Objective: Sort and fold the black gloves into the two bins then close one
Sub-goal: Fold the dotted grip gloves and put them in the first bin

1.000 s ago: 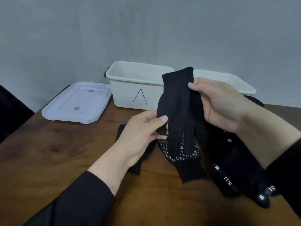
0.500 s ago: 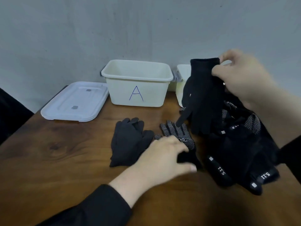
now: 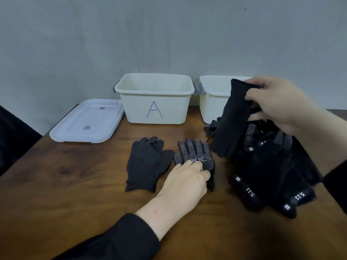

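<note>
**Sorting barely started, both bins look unfilled**

Head view, the only one on offer: bin A (image 3: 154, 99) is seen open and nothing is visible inside it. The second bin (image 3: 212, 98) sits just to its right, partly hidden behind a held glove, so what's in it can't really be told. The lid (image 3: 87, 123) is lying flat on the table (image 3: 56, 184) to the left of bin A, so no bin is closed yet.

A plain knit glove (image 3: 230, 121) is pinched at the cuff by the right hand (image 3: 277, 104) and hangs above the pile of gloves (image 3: 266, 166), in front of the second bin. The dotted glove (image 3: 195, 154) is pressed flat on the table by the left hand (image 3: 187, 181); whether its fingers are curled into the fabric can't be told. A smooth black glove (image 3: 146, 164) lies just beside it, untouched.

So, as a guess: some gloves are laid out by type, nothing is folded or binned, and the lid step is well off.
</note>
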A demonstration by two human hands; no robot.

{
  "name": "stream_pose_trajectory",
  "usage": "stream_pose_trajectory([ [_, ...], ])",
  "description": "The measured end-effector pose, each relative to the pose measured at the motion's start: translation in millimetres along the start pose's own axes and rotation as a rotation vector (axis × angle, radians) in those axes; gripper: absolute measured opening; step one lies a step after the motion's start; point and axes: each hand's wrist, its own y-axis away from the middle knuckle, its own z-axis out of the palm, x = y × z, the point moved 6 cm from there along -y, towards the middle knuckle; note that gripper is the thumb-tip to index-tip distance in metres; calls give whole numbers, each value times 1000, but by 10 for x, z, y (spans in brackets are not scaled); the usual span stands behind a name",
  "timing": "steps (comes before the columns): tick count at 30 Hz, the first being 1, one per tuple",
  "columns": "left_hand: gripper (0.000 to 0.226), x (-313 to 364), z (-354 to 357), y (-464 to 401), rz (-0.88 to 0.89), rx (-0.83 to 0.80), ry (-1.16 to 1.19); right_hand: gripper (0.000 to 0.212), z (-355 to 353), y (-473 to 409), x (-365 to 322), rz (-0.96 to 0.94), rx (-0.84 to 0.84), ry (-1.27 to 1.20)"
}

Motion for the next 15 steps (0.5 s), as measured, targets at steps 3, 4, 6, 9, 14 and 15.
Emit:
stream_pose_trajectory([
  [3, 25, 41, -11, 65, 42, 1, 51, 26, 53, 15, 13, 1, -16, -5],
  [4, 31, 51, -37, 92, 49, -11, 81, 24, 77, 14, 23, -1, -24, -8],
  [6, 37, -21, -177, 158, 14, 4, 121, 23, 125, 11, 48, -8, -37, -2],
  [9, 29, -415, -454, 320, -115, 67, 86, 24, 181, 15, 93, -24, -43, -7],
  [14, 50, -1215, -564, 748, -458, 2, -24, 23, 320, -16, 167, -37, -65, -22],
  [15, 56, -1319, -552, 809, -549, -2, -52, 23, 354, -34, 177, -37, -71, -19],
])
